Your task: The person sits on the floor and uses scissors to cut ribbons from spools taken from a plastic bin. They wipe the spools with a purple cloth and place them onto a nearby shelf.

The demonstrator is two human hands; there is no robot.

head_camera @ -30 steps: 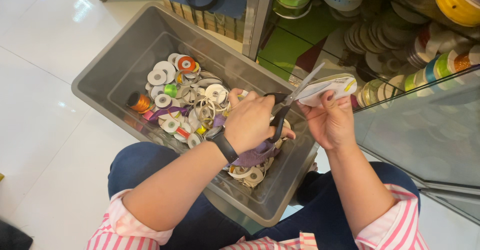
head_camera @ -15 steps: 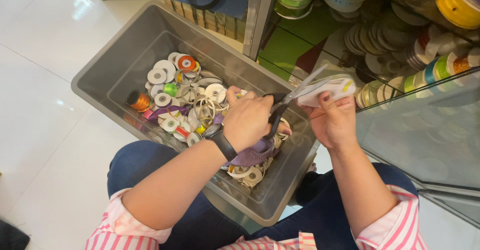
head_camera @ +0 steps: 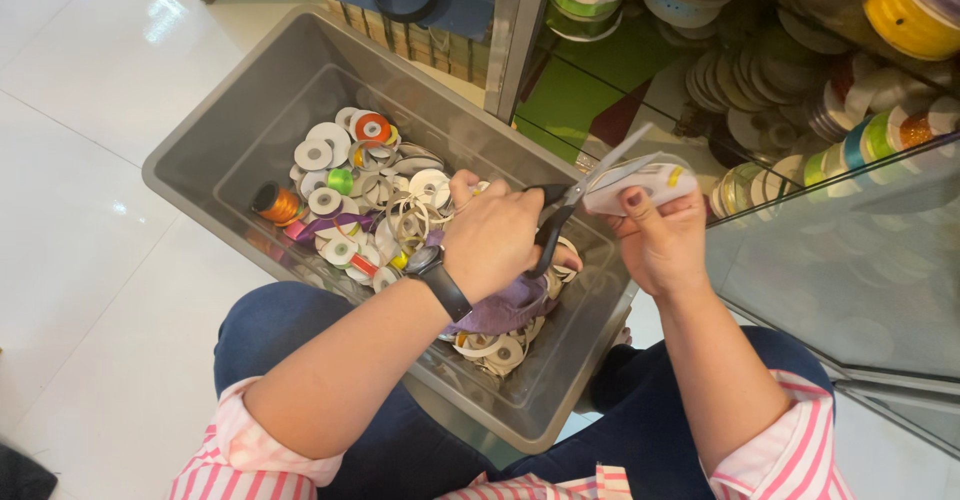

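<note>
1. The left hand, at the centre of the frame, has its grip closed through the black handles of a pair of scissors, whose silver blades point toward the upper right and stand slightly parted.
2. The right hand, just right of centre, has its grip closed around a white ribbon spool, held at the tips of the scissor blades; a thumb with dark nail polish presses on the spool's face.
3. Both hands hover above the right end of a grey plastic bin that fills the middle of the frame and sits on a glossy white floor.
4. Inside the bin lies a heap of empty white spool cores, an orange spool at its left edge and a purple ribbon under the left wrist.
5. A black wristwatch circles the left wrist; pink-and-white striped sleeves are rolled up along both forearms.
6. Across the upper right of the frame, a glass-fronted shelf holds stacked ribbon rolls in yellow, green and white.
</note>
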